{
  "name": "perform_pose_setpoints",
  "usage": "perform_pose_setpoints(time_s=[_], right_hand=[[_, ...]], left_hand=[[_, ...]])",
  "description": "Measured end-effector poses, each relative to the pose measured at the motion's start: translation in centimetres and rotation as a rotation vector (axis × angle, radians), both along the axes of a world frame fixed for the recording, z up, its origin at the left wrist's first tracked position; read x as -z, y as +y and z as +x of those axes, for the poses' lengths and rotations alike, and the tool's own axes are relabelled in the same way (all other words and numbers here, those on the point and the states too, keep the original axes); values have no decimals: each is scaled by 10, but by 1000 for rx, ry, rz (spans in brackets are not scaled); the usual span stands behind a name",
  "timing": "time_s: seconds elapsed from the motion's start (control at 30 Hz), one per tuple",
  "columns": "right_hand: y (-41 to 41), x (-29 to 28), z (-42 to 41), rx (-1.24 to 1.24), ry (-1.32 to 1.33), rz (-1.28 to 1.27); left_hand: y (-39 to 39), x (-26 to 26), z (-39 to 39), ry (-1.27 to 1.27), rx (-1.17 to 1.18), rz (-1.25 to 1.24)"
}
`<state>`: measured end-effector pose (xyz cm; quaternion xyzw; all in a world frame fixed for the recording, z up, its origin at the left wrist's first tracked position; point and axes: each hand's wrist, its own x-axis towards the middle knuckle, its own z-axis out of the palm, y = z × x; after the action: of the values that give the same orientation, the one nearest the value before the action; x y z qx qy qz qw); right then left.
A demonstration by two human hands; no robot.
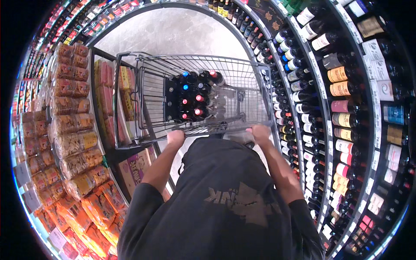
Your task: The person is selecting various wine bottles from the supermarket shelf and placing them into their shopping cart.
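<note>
A wire shopping cart [195, 58] stands in front of me, its handle crossing just ahead of my body. My left hand [175, 137] is closed around the handle's left part, and my right hand [260, 132] grips it towards the right end. Several dark glass bottles [200, 99] stand upright, packed together in the basket, with red, blue, black and grey caps. The fingers of both hands are partly hidden from above.
Shelves of wine bottles [344, 120] curve along the right side. On the left, close to the cart, are stacked clear packages of snacks [73, 143] and orange bags [100, 208]. Pale floor [182, 29] shows beyond the cart, bordered by more shelves.
</note>
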<state>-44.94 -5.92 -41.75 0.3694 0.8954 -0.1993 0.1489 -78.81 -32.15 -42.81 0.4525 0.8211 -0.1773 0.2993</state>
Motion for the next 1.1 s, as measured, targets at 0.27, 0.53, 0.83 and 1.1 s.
perform_pose_setpoints(time_s=[0.27,0.53,0.83,1.1], right_hand=[[85,13,-23,4,-295,44],[64,-24,6,172,-181,-46],[50,-19,190,442,-171,-645],[94,-298,286,792,956,-240]], left_hand=[[57,-9,22,-34,114,61],[78,0,13,-30,102,142],[88,17,-5,-37,134,183],[139,2,-13,-155,267,-29]])
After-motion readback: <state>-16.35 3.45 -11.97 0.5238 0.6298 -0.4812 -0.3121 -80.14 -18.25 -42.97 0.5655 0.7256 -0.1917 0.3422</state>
